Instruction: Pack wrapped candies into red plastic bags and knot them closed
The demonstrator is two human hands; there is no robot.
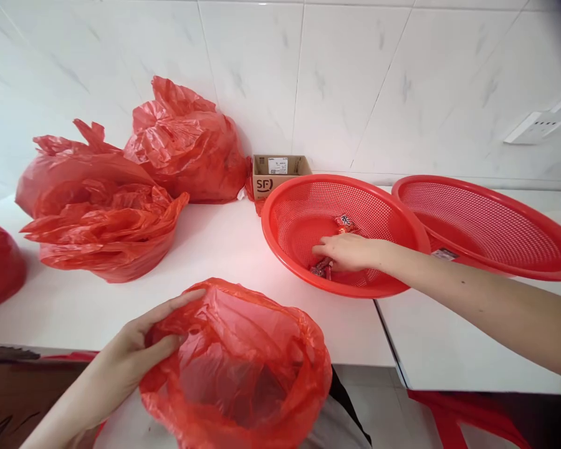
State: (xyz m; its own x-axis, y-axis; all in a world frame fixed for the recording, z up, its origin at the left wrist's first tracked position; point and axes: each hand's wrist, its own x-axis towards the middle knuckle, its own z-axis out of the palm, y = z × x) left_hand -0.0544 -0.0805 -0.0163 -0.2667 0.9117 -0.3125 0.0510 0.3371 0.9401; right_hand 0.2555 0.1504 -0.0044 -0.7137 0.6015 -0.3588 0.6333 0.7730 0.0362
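My left hand (143, 346) grips the rim of a red plastic bag (303, 349), thumb on the inside and fingers outside. The bag's mouth gapes upward at the table's front edge, and no contents can be made out through it. Inside a red perforated plastic basket (280, 249), my right hand (346, 251) reaches down with its fingers curled over a small dark-wrapped snack (321, 268) near the basket's bottom. Its fingertips are partly hidden. Just behind that hand lies a red wrapped packet (345, 224) with printed characters.
Another red basket (486, 224) adjoins on the right. At the left stand several red plastic bags, including an opened one (107, 231) and a bulging one (187, 149). A small cardboard box (280, 171) is by the tiled wall. A gap (387, 330) divides the white tables.
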